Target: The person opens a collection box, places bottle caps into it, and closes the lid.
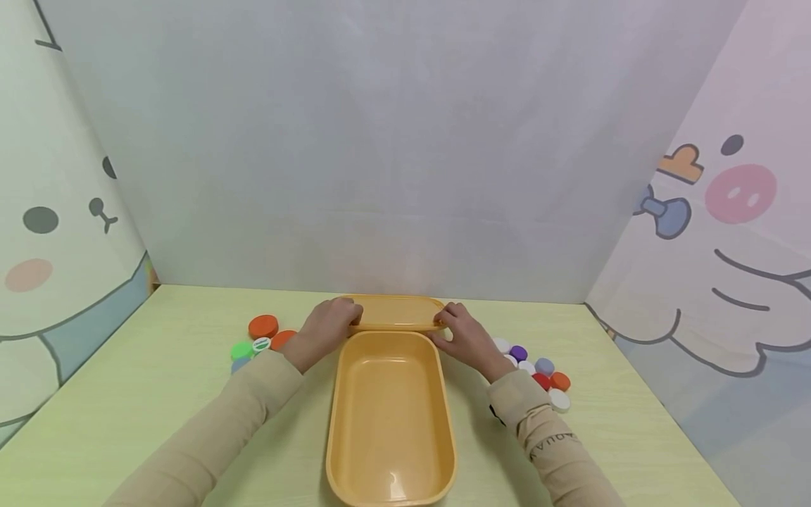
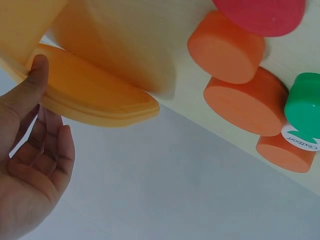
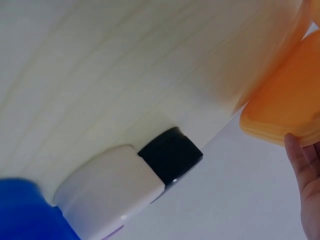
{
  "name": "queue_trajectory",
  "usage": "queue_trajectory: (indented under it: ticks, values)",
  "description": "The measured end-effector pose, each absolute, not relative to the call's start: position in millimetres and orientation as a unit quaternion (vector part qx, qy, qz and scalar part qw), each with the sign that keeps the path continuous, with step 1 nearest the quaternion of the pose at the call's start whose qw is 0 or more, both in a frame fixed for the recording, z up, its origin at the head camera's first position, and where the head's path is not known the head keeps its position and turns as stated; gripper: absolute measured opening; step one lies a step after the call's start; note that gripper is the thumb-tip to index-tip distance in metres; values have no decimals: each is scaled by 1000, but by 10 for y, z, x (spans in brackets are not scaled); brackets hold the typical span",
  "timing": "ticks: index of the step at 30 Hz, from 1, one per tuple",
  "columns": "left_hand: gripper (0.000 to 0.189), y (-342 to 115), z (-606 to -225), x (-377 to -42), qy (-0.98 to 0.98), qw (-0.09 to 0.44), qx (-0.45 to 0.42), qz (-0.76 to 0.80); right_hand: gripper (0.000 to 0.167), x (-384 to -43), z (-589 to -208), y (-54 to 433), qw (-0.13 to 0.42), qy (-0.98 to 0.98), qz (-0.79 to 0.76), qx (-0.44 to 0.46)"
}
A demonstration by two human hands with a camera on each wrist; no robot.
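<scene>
A yellow-orange plastic lid (image 1: 395, 312) lies behind a matching oblong container (image 1: 389, 415), which stands open-topped in the middle of the table. With my left hand (image 1: 322, 329) I grip the lid's left end; in the left wrist view the thumb is on top of the lid (image 2: 95, 85) and the other fingers curl below its rim. My right hand (image 1: 467, 336) pinches the opposite end. The right wrist view shows fingers right at the rim of the lid (image 3: 285, 112), partly cut off by the frame. The container's inside is bare.
Left of the container lie bottle caps, among them an orange-red cap (image 1: 262, 327) and a green cap (image 1: 242, 350). More caps are grouped on the right, including a purple cap (image 1: 518, 353) and a white cap (image 1: 559, 401). A pale curtain (image 1: 380, 155) hangs behind the table.
</scene>
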State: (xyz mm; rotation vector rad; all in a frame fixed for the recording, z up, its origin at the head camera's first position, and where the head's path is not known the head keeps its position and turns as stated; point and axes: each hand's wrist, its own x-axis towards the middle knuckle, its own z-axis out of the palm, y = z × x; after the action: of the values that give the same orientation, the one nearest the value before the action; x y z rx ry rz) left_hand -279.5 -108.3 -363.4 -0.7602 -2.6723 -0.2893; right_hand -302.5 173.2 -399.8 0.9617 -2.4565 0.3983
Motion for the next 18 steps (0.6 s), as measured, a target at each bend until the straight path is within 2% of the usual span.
queue_trajectory:
  ticks: [9, 18]
  values:
    - [26, -1094, -3641, -2820, -944, 152, -276, -100, 26, -3031, -4032, 1736, 227, -898, 148, 346]
    - [26, -1128, -3692, -2841, -932, 147, -308, -121, 17, -2989, -4048, 1729, 204, -902, 126, 359]
